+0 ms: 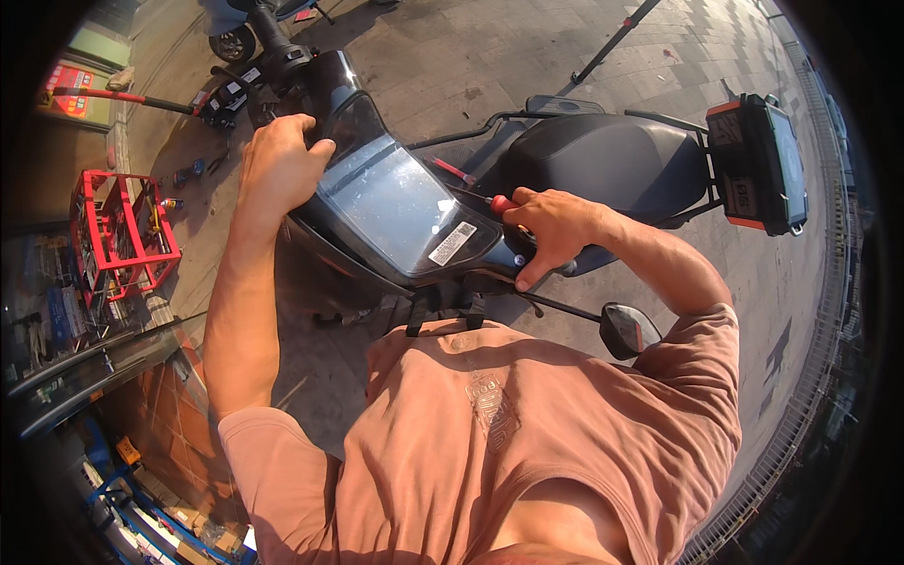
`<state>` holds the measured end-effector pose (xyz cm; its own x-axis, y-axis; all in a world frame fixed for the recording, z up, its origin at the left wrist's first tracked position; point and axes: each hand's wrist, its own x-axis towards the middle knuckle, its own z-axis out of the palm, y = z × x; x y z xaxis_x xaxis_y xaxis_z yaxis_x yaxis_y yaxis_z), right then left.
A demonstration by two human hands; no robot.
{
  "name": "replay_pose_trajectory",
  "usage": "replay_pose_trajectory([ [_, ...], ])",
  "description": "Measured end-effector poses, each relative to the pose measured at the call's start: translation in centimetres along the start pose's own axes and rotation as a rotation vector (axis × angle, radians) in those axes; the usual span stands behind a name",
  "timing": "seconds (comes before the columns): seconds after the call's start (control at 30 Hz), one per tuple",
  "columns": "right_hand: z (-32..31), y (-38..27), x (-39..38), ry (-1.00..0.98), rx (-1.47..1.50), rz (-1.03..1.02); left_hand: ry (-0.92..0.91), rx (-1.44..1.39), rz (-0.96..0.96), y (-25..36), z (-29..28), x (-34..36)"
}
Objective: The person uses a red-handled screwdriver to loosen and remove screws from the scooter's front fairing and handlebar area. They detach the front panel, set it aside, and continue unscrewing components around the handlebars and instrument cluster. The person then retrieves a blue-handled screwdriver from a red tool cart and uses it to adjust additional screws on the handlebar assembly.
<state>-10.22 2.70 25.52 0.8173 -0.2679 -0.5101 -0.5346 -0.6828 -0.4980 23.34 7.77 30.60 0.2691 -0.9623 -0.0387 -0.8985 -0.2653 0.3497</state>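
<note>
Holding a thin-shafted tool (502,203) by its red handle between curled fingers, my right grip (556,229) sits at the right end of the glossy dash panel (381,198), thumb splayed toward its near corner. The panel lies leftward of that grip, its long axis slanting from far left to near right, and the tool's shaft points left along its far side. Smooth, bluish and specked with pale marks, the panel carries a flat white label (453,243) close to my right grip, the nearer one. My left grip (282,169) bends over the opposite end; its fingertips are hidden, so I cannot tell what they hold. Farther out are a rounded mirror (629,330), a padded matte-black seat (603,160), a boxy orange-and-black top case (753,165), and a red-framed crate (127,235) on grey paving (452,66).
</note>
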Motion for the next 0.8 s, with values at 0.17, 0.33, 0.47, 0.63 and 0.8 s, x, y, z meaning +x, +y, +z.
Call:
replay_pose_trajectory([
  [0.17, 0.2, 0.2, -0.2, 0.015, 0.024, 0.019, 0.034, 0.026, 0.023, -0.5, 0.4, -0.2],
  [0.33, 1.0, 0.7, -0.5, 0.058, 0.080, 0.040, 0.041, -0.091, -0.031, -1.1, 0.5, -0.5],
  [0.47, 1.8, 0.6, -1.1, 0.132, 0.104, 0.029, 0.035, -0.328, -0.010, -1.8, 0.8, -0.9],
  [0.63, 1.2, 0.2, -3.8, 0.295, 0.164, 0.100, 0.115, -0.623, 0.030, -2.8, 0.6, -2.6],
  [0.8, -1.1, -1.5, -9.5, 0.480, 0.170, 0.045, 0.318, -0.812, 0.009, -7.2, -1.2, -8.3],
])
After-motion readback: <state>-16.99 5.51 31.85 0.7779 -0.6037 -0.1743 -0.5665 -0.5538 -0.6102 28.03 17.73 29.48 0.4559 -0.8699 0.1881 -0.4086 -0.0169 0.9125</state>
